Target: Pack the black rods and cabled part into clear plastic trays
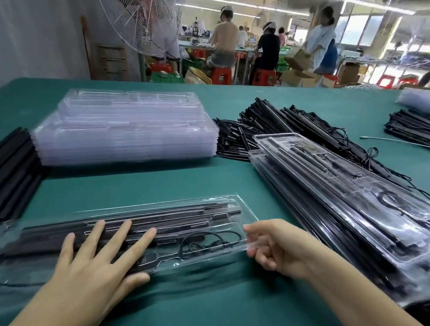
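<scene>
The clear tray (pixel 160 206) lies on the green surface (pixel 183 179) just before the person, long axis running left to right. Black rods (pixel 148 219) lie lengthwise inside, and the cabled part (pixel 209 241) is coiled along the near side. The left hand (pixel 91 262) presses flat on the tray, fingers spread. The right hand (pixel 279 246) pinches its right end.
</scene>
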`<state>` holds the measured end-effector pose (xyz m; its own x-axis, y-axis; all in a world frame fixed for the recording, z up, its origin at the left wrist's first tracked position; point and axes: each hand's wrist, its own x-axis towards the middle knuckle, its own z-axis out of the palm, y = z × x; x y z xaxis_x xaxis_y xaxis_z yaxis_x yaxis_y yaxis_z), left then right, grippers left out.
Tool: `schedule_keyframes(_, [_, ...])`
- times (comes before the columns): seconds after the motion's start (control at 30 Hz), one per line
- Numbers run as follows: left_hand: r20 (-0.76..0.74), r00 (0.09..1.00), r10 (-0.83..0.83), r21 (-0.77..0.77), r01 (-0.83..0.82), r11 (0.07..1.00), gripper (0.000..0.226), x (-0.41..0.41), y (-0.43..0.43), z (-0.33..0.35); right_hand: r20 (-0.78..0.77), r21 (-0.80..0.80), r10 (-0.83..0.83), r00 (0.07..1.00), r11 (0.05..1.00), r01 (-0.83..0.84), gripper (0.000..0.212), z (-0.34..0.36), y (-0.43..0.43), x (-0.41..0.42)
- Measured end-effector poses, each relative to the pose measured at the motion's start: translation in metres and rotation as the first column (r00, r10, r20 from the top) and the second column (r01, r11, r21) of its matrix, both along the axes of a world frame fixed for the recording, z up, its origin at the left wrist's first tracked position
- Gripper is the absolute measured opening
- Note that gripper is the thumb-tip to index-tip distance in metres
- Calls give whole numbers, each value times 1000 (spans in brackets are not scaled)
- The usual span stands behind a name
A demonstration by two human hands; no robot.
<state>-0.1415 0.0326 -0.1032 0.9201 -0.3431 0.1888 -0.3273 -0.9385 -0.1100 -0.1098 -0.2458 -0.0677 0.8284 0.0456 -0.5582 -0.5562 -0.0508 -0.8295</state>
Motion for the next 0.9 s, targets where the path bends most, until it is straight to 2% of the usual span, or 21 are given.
schedule_keyframes(0.3, [-23,1000,-9,61,10,998,59,4,10,9,64,-52,49,997,998,-46,26,-4,2,-3])
schedule_keyframes(0.57, [-37,999,28,157,-22,987,70,14,14,20,66,-36,-23,998,999,26,29,-3,5,-2])
schedule_keyframes(0.83, [17,998,-56,139,53,989,59,19,20,18,190,-17,-25,981,999,28,30,-6,3,-7])
schedule_keyframes(0.9, [22,998,-62,143,58,988,63,21,23,13,224,-30,-14,974,999,21,29,-6,3,-9])
